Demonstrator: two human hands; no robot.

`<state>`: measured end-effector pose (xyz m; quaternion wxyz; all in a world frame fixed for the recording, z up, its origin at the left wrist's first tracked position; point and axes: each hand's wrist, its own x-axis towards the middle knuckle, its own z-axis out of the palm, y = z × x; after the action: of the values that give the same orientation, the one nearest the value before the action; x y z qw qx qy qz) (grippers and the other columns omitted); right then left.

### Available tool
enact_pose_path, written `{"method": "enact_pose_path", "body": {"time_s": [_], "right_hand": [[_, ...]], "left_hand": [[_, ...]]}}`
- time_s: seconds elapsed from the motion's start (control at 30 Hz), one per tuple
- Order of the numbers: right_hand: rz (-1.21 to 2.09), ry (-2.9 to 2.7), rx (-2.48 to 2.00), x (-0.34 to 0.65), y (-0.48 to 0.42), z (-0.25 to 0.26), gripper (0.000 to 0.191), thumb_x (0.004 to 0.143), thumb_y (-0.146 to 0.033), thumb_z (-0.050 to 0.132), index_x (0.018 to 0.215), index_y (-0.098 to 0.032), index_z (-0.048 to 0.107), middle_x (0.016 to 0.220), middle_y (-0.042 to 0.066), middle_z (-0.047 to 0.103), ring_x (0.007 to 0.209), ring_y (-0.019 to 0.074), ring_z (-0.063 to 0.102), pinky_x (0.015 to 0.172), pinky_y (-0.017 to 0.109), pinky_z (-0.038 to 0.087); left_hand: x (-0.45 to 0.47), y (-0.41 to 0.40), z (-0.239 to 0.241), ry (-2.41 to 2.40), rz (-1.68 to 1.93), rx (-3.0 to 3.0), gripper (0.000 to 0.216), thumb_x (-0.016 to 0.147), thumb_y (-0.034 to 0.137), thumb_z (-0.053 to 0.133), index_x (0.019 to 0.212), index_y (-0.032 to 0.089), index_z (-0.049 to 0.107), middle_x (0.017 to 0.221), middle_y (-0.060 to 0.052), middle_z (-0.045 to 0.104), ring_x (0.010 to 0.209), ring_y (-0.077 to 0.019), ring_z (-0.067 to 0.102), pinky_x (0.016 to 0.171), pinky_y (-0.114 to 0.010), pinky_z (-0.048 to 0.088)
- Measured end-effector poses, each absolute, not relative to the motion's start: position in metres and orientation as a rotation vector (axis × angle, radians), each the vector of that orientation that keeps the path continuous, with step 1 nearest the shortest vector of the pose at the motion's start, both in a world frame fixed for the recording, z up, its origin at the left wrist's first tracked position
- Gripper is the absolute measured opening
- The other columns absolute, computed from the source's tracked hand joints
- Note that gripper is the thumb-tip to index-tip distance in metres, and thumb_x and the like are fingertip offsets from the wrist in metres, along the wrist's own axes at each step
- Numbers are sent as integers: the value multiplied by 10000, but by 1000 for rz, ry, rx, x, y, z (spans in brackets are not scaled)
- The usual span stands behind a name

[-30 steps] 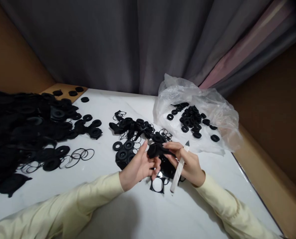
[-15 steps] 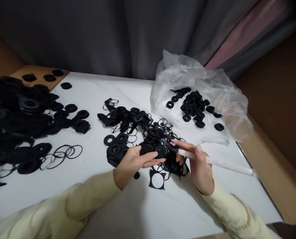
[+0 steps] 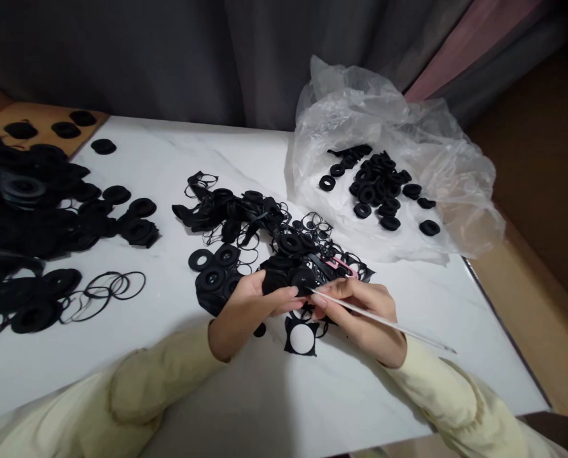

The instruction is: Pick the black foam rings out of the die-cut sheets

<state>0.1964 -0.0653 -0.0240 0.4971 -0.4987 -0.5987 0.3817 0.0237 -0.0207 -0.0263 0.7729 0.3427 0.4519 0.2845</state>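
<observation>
My left hand (image 3: 248,304) is closed round a black foam sheet piece (image 3: 281,280) with round pads in it, held just above the white table (image 3: 169,356). My right hand (image 3: 364,315) pinches a thin white flat tool (image 3: 383,321) like a pen, its tip touching the black piece at my left thumb. Both hands meet at the near edge of a heap of black rings and scraps (image 3: 259,226). A black square offcut with a round hole (image 3: 301,336) lies right below my hands.
A crumpled clear plastic bag (image 3: 408,146) holding several black foam rings (image 3: 376,191) sits at the back right. A large pile of black pads (image 3: 30,216) fills the left side. Thin black loops (image 3: 112,286) lie near it. Grey curtain behind; table edge at right.
The view has tilted down and left. My right hand turned the white tool from lying across my palm to a pen grip, with its tip brought onto the black piece.
</observation>
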Motion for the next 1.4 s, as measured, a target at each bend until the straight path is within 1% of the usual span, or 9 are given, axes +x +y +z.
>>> {"method": "enact_pose_path", "body": {"time_s": [0.17, 0.3, 0.43, 0.57, 0.8, 1.0, 1.13, 1.27, 1.4], "right_hand": [[758, -1627, -1181, 197, -66, -20, 96, 825, -146, 585, 775, -195, 651, 749, 22, 732, 669, 141, 694, 618, 223, 576], [698, -1679, -1197, 198, -67, -19, 100, 830, -140, 577, 828, -196, 659, 769, 20, 735, 677, 136, 696, 625, 210, 573], [662, -1682, -1202, 198, -67, -21, 93, 825, -135, 587, 841, -188, 662, 769, 19, 733, 673, 133, 694, 631, 203, 570], [630, -1708, -1186, 196, -67, -22, 93, 828, -120, 585, 837, -163, 667, 775, 37, 730, 677, 128, 693, 654, 192, 569], [538, -1809, -1111, 197, -66, -21, 115, 831, -85, 572, 833, -173, 645, 783, 39, 722, 713, 133, 691, 674, 188, 564], [525, -1804, -1133, 196, -67, -22, 117, 842, -98, 558, 833, -178, 642, 782, 34, 721, 683, 128, 687, 655, 186, 565], [523, -1795, -1145, 195, -68, -22, 119, 852, -117, 548, 831, -187, 643, 772, 27, 721, 675, 132, 689, 645, 191, 569], [500, -1822, -1125, 196, -68, -21, 116, 845, -95, 552, 838, -174, 636, 770, 42, 718, 698, 138, 692, 655, 188, 568], [496, -1885, -1071, 196, -68, -21, 140, 862, -83, 518, 863, -179, 620, 781, 44, 708, 736, 144, 689, 692, 208, 573]], "left_hand": [[24, -19, -23, 943, 630, 737, 223, 727, 239, 715, 900, 115, 646, 875, -74, 724, 862, -228, 679, 850, -327, 544], [24, -18, -21, 893, 622, 726, 213, 733, 224, 699, 907, 115, 644, 855, -69, 713, 848, -218, 674, 830, -315, 541], [23, -18, -24, 896, 628, 764, 188, 740, 223, 698, 890, 128, 634, 859, -59, 708, 826, -198, 665, 772, -282, 543], [22, -18, -28, 930, 617, 786, 215, 740, 246, 709, 901, 131, 627, 873, -60, 706, 843, -201, 661, 786, -288, 537], [24, -21, -29, 1001, 620, 816, 215, 711, 264, 731, 835, 131, 615, 780, -45, 713, 751, -188, 680, 740, -278, 552], [26, -24, -27, 1065, 658, 811, 266, 685, 282, 750, 862, 139, 612, 814, -54, 724, 800, -227, 687, 778, -324, 557], [26, -24, -27, 1078, 647, 846, 269, 681, 293, 746, 861, 137, 621, 804, -55, 720, 807, -234, 684, 783, -337, 550], [25, -23, -28, 1066, 643, 858, 246, 685, 292, 738, 839, 145, 615, 778, -38, 712, 788, -214, 677, 770, -323, 543], [25, -24, -28, 1067, 643, 894, 202, 697, 283, 722, 799, 156, 604, 737, -17, 693, 739, -180, 656, 699, -273, 527]]}}
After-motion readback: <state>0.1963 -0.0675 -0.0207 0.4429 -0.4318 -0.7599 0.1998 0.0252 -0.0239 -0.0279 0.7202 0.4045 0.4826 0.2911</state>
